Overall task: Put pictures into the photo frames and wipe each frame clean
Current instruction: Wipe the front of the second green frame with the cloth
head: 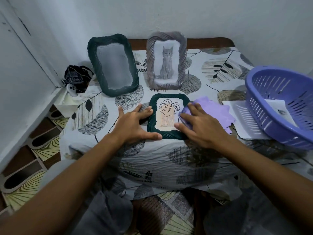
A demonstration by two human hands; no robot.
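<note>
A small dark green frame point(169, 97) with a leaf drawing in it lies flat on the table in front of me. My left hand point(133, 124) rests spread on its left edge, fingers straight, thumb along the bottom rim. My right hand point(201, 124) presses a purple cloth point(215, 109) flat against the frame's right side. Behind stand a large dark green frame point(113, 65) with a blank grey inside and a grey twisted frame point(166, 60) holding a kitten picture.
A purple plastic basket point(281, 106) sits tilted at the right, on white paper sheets point(243, 119), with a small picture inside it. A dark bag point(76, 77) lies at the table's left corner by the wall. The table wears a leaf-patterned cloth point(160, 158).
</note>
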